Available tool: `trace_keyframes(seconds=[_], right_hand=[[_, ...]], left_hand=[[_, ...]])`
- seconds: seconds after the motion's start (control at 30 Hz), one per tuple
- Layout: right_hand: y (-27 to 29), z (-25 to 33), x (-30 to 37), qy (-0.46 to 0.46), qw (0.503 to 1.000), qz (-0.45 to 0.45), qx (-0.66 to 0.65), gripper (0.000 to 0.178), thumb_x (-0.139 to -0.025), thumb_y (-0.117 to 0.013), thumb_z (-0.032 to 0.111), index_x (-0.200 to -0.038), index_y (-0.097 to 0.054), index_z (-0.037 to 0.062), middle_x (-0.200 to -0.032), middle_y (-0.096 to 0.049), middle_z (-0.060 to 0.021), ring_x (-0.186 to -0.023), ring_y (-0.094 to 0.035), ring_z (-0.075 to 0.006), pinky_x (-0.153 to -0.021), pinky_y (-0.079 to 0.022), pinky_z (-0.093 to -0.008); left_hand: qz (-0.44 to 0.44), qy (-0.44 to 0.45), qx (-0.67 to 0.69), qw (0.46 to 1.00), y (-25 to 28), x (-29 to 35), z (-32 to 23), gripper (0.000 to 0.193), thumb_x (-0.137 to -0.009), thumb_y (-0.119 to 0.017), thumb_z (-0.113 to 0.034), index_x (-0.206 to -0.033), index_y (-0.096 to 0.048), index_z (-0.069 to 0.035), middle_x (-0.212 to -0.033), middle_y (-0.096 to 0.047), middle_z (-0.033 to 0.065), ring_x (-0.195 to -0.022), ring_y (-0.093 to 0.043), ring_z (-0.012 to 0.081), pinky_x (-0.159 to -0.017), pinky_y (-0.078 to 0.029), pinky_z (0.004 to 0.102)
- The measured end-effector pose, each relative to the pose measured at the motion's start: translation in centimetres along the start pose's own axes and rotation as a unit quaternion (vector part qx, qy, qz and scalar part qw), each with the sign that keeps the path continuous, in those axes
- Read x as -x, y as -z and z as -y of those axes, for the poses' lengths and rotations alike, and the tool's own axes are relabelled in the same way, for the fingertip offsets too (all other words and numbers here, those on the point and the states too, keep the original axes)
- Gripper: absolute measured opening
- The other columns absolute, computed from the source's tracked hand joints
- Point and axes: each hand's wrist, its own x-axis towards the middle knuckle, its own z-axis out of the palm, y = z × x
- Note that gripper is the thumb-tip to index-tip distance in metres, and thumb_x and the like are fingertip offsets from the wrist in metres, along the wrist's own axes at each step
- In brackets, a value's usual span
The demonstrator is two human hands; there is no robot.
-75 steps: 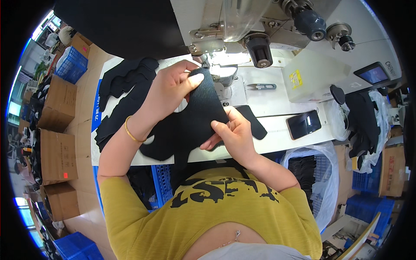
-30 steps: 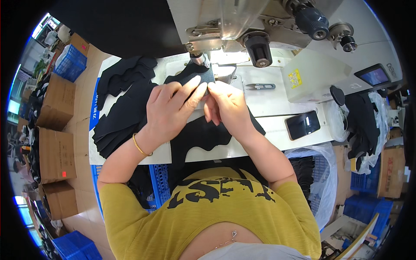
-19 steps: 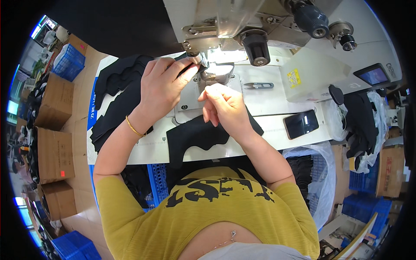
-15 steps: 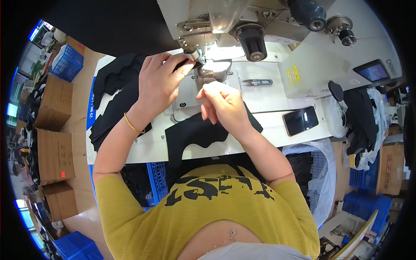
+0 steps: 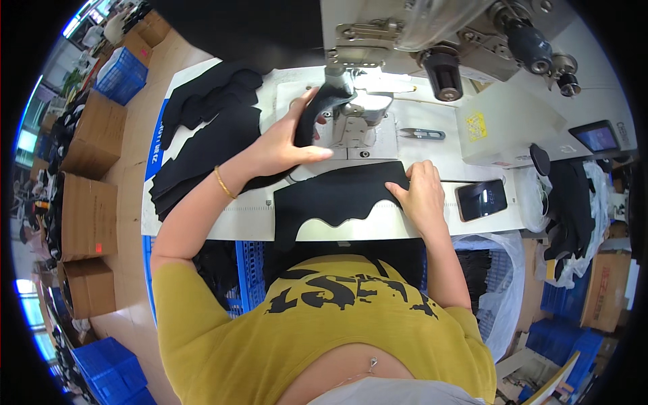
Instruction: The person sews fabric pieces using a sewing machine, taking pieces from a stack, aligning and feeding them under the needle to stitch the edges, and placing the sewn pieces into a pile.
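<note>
My left hand is just left of the sewing machine's needle area. Its fingers curl behind a raised strip of black fabric, with the thumb stretched out to the right. This strip reaches up to the presser foot, and its lower part passes by my wrist. Near the table's front edge lies another black fabric piece with a wavy lower edge. At that piece's upper right corner, my right hand has it between thumb and fingers.
Black cut pieces lie piled at the left of the white table. Thread snips rest right of the needle plate, and a phone farther right. A plastic-lined blue crate stands below the table's right side.
My right hand has moved down and right, from beside the presser foot to the fabric's corner. My left hand has gone from a pinch at the needle to a wider hold. The view has shifted.
</note>
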Motion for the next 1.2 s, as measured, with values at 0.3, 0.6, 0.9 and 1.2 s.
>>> trace_keyframes(seconds=[0.3, 0.6, 0.9, 1.2], right_hand=[[4.1, -3.4, -1.3, 0.040, 0.966, 0.144, -0.210, 0.029, -0.080, -0.075, 0.011, -0.104, -0.064, -0.0009, -0.074, -0.065, -0.0107, -0.062, -0.060, -0.0221, -0.062, -0.049, -0.0348], [4.8, 9.3, -1.3, 0.095, 0.831, -0.025, -0.547, 0.012, -0.087, -0.070, 0.005, -0.098, -0.066, -0.0002, -0.068, -0.062, -0.0002, -0.062, -0.052, -0.0006, -0.054, -0.041, -0.0189], [4.2, 10.4, -3.4, -0.030, 0.710, 0.084, -0.699, 0.022, -0.095, -0.061, 0.019, -0.094, -0.063, -0.0024, -0.065, -0.064, -0.0077, -0.043, -0.058, -0.0112, -0.036, -0.042, -0.0229], [3.7, 10.2, -3.6, -0.047, 0.685, 0.080, -0.723, 0.020, -0.096, -0.061, 0.020, -0.093, -0.063, 0.0000, -0.066, -0.066, -0.0071, -0.044, -0.059, -0.0107, -0.037, -0.041, -0.0217]], left_hand=[[-0.044, 0.225, -0.509, 0.829, 6.9, 5.5, -9.5, 0.096, -0.063, -0.084, -0.021, -0.146, -0.037, -0.008, -0.135, -0.050, 0.0202, -0.129, -0.046, 0.0349, -0.107, -0.037, 0.0389], [-0.067, -0.034, -0.132, 0.988, 0.0, 1.3, -8.8, 0.025, -0.091, -0.066, -0.014, -0.109, -0.065, 0.003, -0.090, -0.068, 0.0074, -0.086, -0.059, 0.0091, -0.081, -0.047, 0.0248], [-0.081, 0.029, 0.137, 0.987, 1.3, -3.9, -5.4, 0.022, -0.085, -0.070, -0.009, -0.102, -0.067, 0.004, -0.095, -0.069, 0.0064, -0.086, -0.061, 0.0093, -0.081, -0.048, 0.0251], [-0.084, 0.061, 0.117, 0.988, 1.2, -4.6, -6.3, 0.020, -0.084, -0.069, -0.006, -0.101, -0.067, 0.004, -0.095, -0.069, 0.0085, -0.086, -0.063, 0.0121, -0.081, -0.048, 0.0271]])
